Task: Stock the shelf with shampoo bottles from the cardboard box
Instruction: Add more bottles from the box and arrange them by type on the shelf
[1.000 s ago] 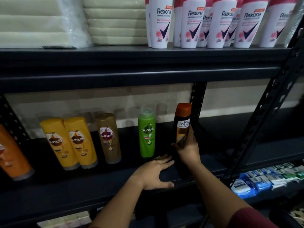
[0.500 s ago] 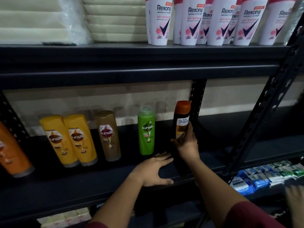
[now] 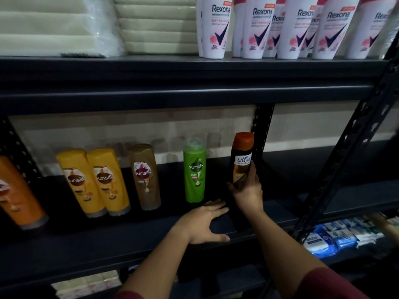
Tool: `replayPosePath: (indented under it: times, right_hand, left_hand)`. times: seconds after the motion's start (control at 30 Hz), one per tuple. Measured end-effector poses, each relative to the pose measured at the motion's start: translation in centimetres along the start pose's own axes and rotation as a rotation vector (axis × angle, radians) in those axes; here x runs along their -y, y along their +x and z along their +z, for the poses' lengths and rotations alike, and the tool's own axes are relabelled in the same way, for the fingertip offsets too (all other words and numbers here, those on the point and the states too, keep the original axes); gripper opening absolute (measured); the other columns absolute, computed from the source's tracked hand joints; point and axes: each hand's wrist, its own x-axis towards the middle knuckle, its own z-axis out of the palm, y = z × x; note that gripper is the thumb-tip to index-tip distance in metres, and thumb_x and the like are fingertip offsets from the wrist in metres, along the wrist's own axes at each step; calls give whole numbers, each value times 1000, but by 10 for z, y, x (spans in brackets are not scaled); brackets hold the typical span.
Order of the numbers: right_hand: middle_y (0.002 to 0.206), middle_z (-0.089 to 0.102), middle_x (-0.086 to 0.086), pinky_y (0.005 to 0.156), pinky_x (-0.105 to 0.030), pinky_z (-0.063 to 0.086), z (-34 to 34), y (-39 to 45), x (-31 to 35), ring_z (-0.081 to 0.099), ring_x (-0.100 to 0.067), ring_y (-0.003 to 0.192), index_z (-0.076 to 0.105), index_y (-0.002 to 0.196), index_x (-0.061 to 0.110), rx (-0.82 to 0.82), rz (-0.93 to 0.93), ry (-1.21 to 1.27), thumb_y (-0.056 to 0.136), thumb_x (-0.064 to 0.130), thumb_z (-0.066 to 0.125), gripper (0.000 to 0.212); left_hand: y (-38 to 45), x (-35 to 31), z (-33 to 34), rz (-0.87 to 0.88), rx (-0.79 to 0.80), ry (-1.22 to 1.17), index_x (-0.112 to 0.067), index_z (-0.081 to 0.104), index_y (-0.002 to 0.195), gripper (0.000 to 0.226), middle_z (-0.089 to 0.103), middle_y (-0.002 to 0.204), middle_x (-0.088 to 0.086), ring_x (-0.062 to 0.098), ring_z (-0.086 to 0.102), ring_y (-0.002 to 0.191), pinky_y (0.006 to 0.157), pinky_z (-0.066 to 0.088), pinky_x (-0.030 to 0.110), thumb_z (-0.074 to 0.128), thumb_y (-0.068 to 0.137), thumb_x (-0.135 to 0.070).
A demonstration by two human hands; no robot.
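Observation:
My right hand (image 3: 247,192) grips the lower part of a black Safi Shayla shampoo bottle (image 3: 241,158) with an orange cap, upright at the right end of the row on the dark middle shelf (image 3: 108,238). My left hand (image 3: 201,224) rests flat on the shelf's front edge, fingers straight, just left of that bottle. Left of it stand a green Sunsilk bottle (image 3: 194,171), a brown Sunsilk bottle (image 3: 145,176), two yellow Sunsilk bottles (image 3: 92,182) and an orange bottle (image 3: 15,197) at the far left. The cardboard box is out of view.
White Rexona bottles (image 3: 280,26) and wrapped pale packs (image 3: 54,24) fill the shelf above. Black perforated uprights (image 3: 349,152) stand to the right and behind the black bottle. Blue and white packets (image 3: 336,236) lie on a lower shelf at right.
The view has shifted slightly; the black bottle and my right hand stay at the same spot on the shelf. My left hand has not moved.

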Motion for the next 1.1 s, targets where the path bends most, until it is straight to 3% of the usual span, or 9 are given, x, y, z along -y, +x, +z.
replayPosePath:
  times: [0.53,0.7,0.77,0.9,1.0,1.1]
  right_hand:
    - [141,50,-18,96,-43,46,7,-1,5,54,-39,124,16,159,23,16,21,12,80,24,82,103]
    - [146,42,-23,93,-47,48,10,-11,13,52,-44,124,13,160,20,-23,18,59,80,19,82,106]
    - [142,37,-25,93,-51,47,15,-19,16,47,-46,121,19,157,18,-121,13,8,77,22,84,104]
    - [119,48,-28,90,-55,43,34,-38,30,47,-47,109,44,126,-1,-296,-26,-198,81,30,81,66]
    - [103,58,-16,82,-48,49,51,-62,52,56,-36,97,54,108,5,-179,-181,-51,88,26,74,35]
    - [87,59,-6,69,-41,52,77,-90,79,59,-26,80,57,98,11,-49,-295,83,90,23,73,21]
  left_hand:
    - [0,1,0,10,4,-9,-31,27,159,96,16,167,-13,0,3,152,126,13,32,68,81,-70]
    - [-2,8,2,7,-12,-71,-29,35,156,95,22,166,-10,3,12,152,126,19,36,66,79,-75]
    - [-8,11,2,8,-29,-115,-28,40,154,88,27,164,-9,3,18,151,125,22,34,66,82,-71]
    - [-34,26,-1,12,-92,-184,-29,55,145,68,39,158,-9,-3,29,146,121,25,24,66,87,-64]
    - [-64,41,-6,-8,-225,-247,-24,71,127,44,60,142,-7,-4,48,132,113,36,20,67,93,-51]
    - [-97,56,-13,-45,-413,-348,-17,80,103,21,74,109,-10,-1,66,106,96,51,26,72,93,-33]
